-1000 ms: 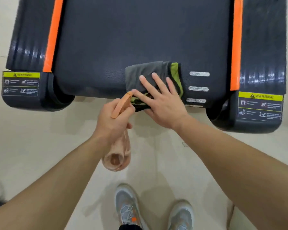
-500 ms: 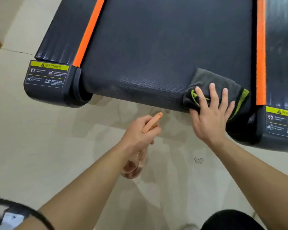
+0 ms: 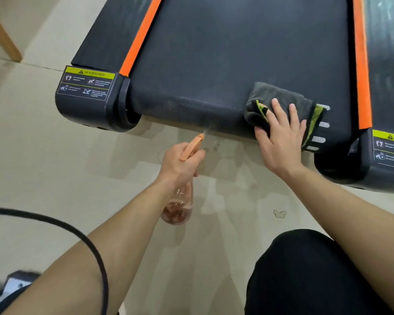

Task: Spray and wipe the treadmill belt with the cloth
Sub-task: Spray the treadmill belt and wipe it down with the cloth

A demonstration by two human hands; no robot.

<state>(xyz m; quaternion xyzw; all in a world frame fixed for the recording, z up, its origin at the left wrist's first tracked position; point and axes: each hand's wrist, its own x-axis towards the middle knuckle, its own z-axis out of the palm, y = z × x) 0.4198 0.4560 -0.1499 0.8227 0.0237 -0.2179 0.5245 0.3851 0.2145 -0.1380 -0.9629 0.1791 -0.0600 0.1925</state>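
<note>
Head camera looks steeply down at the rear end of a black textured treadmill belt (image 3: 237, 53), which runs between two bright orange side strips (image 3: 141, 35). A dark grey folded cloth with lime-green edging (image 3: 280, 96) lies on the belt's rear edge, toward its right side, just beside a column of short white dashes (image 3: 324, 125) printed on the belt. The right hand (image 3: 280, 142) lies flat on this cloth with fingers straight and spread, pressing it against the belt; the thumb reaches over the cloth's near edge, and one finger seems partly tucked under a green-trimmed fold, though that is hard to make out. The left hand (image 3: 180, 162) is wrapped round the neck of a clear pinkish plastic spray bottle (image 3: 179, 208), just short of the belt's rear edge near its middle. The bottle's orange spray head (image 3: 192, 147) points at the belt, with a faint wisp of mist at its tip. Left of the belt, a black end cap bears a yellow-headed warning label (image 3: 87, 86). The treadmill stands on a pale beige tiled floor (image 3: 55, 167). Well back from the belt, a thin black cable (image 3: 77, 230) curves across the lower left, and a knee in black fabric (image 3: 305, 269) fills the lower right.
</note>
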